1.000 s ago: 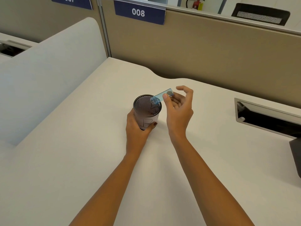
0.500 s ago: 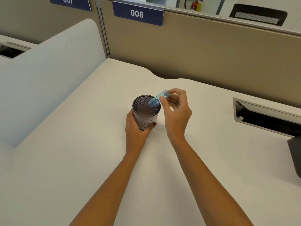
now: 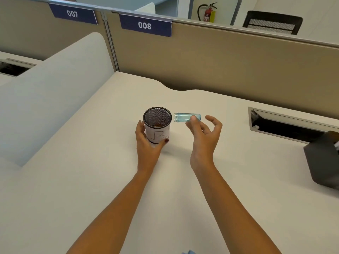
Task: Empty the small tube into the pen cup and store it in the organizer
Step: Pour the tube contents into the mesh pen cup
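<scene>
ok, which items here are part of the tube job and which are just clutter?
Job:
- blue tube, in right hand
- mesh pen cup, steadied by left hand
- dark organizer, right edge

Clutter:
- 008 sign
- fire extinguisher
- black chair
- cable slot

A dark blue sign (image 3: 73, 15) at far left, on top of the tan partition (image 3: 220, 61), reads "007" in white digits. A second dark blue sign (image 3: 145, 25) just to its right on the same partition reads "008" in white. Nearer, on the desk, a black mesh pen cup (image 3: 157, 125) wears a white paper label (image 3: 157, 135) with a large handwritten capital "B" facing the viewer. No other text is legible.
</scene>
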A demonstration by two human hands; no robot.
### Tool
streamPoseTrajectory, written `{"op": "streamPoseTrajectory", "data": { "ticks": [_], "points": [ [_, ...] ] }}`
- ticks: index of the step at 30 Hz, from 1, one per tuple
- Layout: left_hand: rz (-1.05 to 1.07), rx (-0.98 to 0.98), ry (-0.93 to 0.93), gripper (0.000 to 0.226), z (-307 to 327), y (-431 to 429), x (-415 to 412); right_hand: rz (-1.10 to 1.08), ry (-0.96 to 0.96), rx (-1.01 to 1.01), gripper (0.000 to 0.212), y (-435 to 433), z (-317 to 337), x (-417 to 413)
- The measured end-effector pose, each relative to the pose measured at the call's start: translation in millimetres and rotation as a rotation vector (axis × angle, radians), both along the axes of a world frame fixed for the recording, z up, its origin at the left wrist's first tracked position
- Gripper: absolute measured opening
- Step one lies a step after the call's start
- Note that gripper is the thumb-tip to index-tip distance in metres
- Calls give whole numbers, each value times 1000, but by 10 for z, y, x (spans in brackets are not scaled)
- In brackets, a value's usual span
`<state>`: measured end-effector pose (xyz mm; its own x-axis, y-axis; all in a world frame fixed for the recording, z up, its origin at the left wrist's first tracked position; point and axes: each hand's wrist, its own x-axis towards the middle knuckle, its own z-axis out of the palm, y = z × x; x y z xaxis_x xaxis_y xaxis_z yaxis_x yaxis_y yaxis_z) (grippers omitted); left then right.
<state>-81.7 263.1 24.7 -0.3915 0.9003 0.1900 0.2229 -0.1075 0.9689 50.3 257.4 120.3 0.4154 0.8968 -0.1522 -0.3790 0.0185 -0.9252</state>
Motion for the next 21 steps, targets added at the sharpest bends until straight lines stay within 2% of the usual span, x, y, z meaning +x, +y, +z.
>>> {"op": "streamPoseTrajectory", "data": {
  "ticks": [5, 10, 14, 21],
  "points": [
    [26, -31, -75, 88, 27, -454, 90, 0, 129, -60, 34, -534, 51, 304],
    [-27, -135, -73, 57, 117, -960, 187, -12, 151, -103, 32, -1079, 59, 551],
    [-112, -183, -11, 36, 201, -1453, 291, -28, 145, -110, 31, -1488, 60, 683],
    [-411, -182, 194, 26, 231, -2269, 459, -39, 129, -135, 30, -2135, -45, 825]
  ]
}}
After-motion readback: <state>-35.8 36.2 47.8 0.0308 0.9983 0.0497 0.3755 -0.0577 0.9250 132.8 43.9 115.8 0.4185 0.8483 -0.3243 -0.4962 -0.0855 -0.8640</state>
